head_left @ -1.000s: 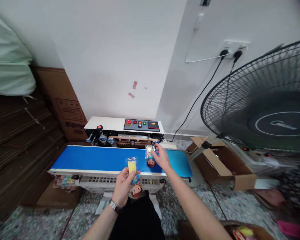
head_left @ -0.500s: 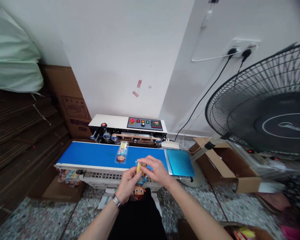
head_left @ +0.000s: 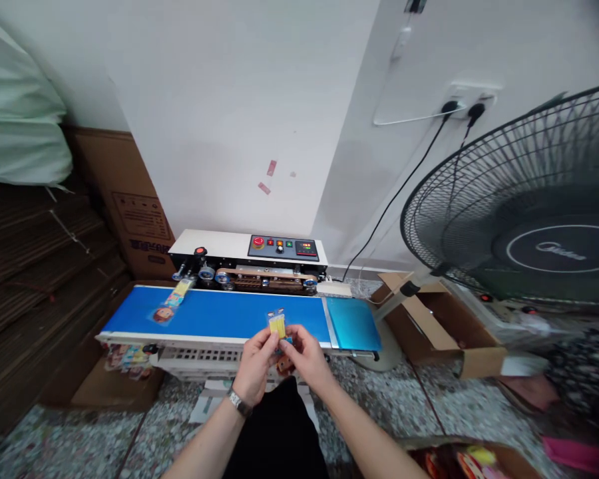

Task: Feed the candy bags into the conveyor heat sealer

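Between my hands is a small clear packet point(head_left: 277, 326) with yellow contents and a cartoon figure, its top end pointing at the machine. My left hand point(head_left: 258, 359) pinches its left side, and my right hand point(head_left: 305, 354) grips the right side lower down. Fingers cover part of the packet. Both hands are over the near edge of the blue conveyor belt point(head_left: 229, 316). Another cartoon packet point(head_left: 174, 301) lies slanted at the belt's left part, its upper end by the rollers of the band sealing machine point(head_left: 249, 263).
A large fan point(head_left: 524, 219) stands at the right, beside an open cardboard box point(head_left: 444, 326). Under the belt's left end, a carton point(head_left: 114, 382) holds several packets. Flattened cardboard point(head_left: 40, 266) is stacked at the left. Another box with packets point(head_left: 469, 459) sits at the lower right.
The packet on the belt has travelled left and turned aslant. My right hand has shifted from over the held packet's top to its lower right side, uncovering the top end.
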`<move>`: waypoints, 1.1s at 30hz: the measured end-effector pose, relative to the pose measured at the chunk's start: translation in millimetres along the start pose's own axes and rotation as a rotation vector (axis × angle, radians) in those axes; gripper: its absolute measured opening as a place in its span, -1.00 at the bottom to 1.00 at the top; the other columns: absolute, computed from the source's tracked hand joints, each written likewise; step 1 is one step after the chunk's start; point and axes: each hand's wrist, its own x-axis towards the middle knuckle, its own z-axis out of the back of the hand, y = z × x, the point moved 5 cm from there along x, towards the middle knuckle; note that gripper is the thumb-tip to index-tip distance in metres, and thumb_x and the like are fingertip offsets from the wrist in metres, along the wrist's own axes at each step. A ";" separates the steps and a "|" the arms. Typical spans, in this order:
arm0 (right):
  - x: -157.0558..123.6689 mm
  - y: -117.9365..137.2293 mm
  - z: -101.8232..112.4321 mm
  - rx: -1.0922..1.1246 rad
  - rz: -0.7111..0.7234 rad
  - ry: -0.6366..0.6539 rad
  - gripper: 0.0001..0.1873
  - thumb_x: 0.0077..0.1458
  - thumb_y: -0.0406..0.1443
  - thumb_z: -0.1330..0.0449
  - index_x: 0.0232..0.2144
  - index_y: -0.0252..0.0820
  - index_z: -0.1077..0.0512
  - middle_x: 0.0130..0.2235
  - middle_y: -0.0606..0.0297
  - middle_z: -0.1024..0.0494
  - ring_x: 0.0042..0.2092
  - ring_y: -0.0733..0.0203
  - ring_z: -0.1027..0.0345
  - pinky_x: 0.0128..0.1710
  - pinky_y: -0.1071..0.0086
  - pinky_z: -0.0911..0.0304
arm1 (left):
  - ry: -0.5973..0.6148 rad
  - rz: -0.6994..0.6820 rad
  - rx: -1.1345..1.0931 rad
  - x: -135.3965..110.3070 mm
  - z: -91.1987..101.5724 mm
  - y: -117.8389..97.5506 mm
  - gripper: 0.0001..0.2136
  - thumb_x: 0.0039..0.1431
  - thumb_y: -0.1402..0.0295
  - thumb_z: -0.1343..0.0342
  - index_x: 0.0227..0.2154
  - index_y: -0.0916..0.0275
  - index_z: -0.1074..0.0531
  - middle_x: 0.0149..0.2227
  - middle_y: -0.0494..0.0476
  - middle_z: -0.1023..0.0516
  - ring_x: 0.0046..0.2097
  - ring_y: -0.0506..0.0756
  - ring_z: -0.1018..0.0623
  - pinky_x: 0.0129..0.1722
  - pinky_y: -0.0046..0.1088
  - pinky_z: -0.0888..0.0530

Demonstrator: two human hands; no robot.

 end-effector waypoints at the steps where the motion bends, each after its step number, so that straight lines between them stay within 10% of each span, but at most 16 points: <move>1: 1.1 -5.0 3.7 0.009 -0.017 -0.018 -0.71 0.05 -0.11 -0.10 -0.23 -0.15 -0.29 -0.39 0.34 -0.45 -0.47 0.29 -0.35 -0.52 0.43 -0.29 | -0.004 0.005 0.016 0.8 0.5 2.3 -0.66 -0.05 0.21 -0.18 -0.20 0.26 -0.47 -0.13 0.25 -0.50 -0.14 0.15 -0.47 -0.25 -0.37 -0.43; 7: 28.1 -38.3 99.8 -0.154 -0.060 -0.565 -0.64 -0.08 -0.06 -0.14 -0.32 -0.20 -0.32 -0.44 0.34 -0.44 -0.44 0.25 -0.35 -0.48 0.44 -0.25 | -0.095 0.087 0.171 -3.4 28.7 20.1 -0.55 -0.07 0.18 -0.19 -0.07 0.18 -0.40 0.08 0.25 -0.33 0.07 0.25 -0.32 -0.18 -0.34 -0.42; 11: 52.0 -63.6 142.4 -0.377 -0.211 -0.708 -0.67 -0.10 -0.12 -0.11 -0.32 -0.23 -0.34 -0.52 0.35 -0.40 -0.51 0.25 -0.32 -0.55 0.45 -0.19 | -0.091 0.142 0.183 -11.2 39.8 36.5 -0.56 -0.07 0.16 -0.18 -0.09 0.19 -0.41 0.07 0.27 -0.34 0.07 0.26 -0.33 -0.20 -0.34 -0.43; 21: 84.2 -39.5 91.5 -0.514 -0.091 -0.497 -0.57 -0.10 -0.28 -0.18 -0.10 -0.20 -0.32 -0.36 0.25 -0.48 -0.32 0.18 -0.37 -0.24 0.30 -0.25 | -0.094 0.168 0.295 -17.2 41.6 42.7 -0.56 -0.13 0.12 -0.21 -0.15 0.20 -0.44 0.00 0.26 -0.41 -0.05 0.20 -0.45 -0.27 -0.39 -0.44; 27: -18.9 -12.9 52.2 -0.602 0.157 -0.222 -0.53 0.03 -0.30 -0.09 0.03 -0.17 -0.21 -0.16 0.20 -0.45 -0.22 0.23 -0.35 -0.17 0.35 -0.23 | 0.002 0.104 0.609 -20.2 56.0 51.2 -0.49 -0.24 0.06 -0.24 -0.22 0.28 -0.45 -0.14 0.27 -0.53 -0.15 0.22 -0.51 -0.17 -0.28 -0.44; 33: -184.8 -43.8 76.0 -0.669 -0.059 -0.268 -0.64 0.05 -0.32 -0.07 -0.06 -0.09 -0.30 -0.26 0.31 -0.50 -0.23 0.25 -0.37 -0.20 0.44 -0.23 | 0.105 0.207 0.887 -20.9 59.8 55.4 -0.47 -0.20 0.02 -0.17 -0.13 0.17 -0.39 -0.20 0.13 -0.57 -0.09 0.22 -0.50 0.02 -0.23 -0.33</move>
